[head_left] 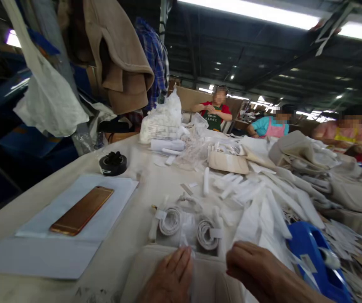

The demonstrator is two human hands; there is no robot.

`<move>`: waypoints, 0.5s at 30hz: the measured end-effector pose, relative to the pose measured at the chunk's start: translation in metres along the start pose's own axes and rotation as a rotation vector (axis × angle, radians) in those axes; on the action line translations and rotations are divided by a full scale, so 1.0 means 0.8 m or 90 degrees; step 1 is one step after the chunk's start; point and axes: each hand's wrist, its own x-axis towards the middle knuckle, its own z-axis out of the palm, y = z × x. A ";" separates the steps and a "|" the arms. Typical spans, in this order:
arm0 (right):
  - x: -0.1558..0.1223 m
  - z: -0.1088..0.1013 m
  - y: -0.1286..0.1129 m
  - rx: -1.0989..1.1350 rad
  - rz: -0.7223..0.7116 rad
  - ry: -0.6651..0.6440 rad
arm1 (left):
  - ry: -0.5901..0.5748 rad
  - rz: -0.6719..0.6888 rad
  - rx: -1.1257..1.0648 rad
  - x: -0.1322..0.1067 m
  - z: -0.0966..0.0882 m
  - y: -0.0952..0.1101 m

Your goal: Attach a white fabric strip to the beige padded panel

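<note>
My left hand (168,275) lies at the bottom of the view on a beige fabric piece (181,273), its fingers close to a strip of clear plastic (189,240). My right hand (256,267) is curled just to the right, with its fingertips near the same fabric and some white strips (250,225). Whether either hand grips anything is hard to tell. Beyond them lie two coiled white straps (170,221) (206,235). A blue tape dispenser (313,261) sits to the right of my right hand.
A gold phone (81,210) lies on white paper (73,202) at left. A black tape roll (113,164) and a bagged white bundle (162,120) stand farther along the table. Fabric pieces pile up at right. Several co-workers (215,111) sit beyond. Clothes (118,54) hang upper left.
</note>
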 end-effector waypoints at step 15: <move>0.189 0.065 0.049 -0.203 -0.103 -0.263 | 0.189 -0.041 0.022 0.014 -0.002 -0.006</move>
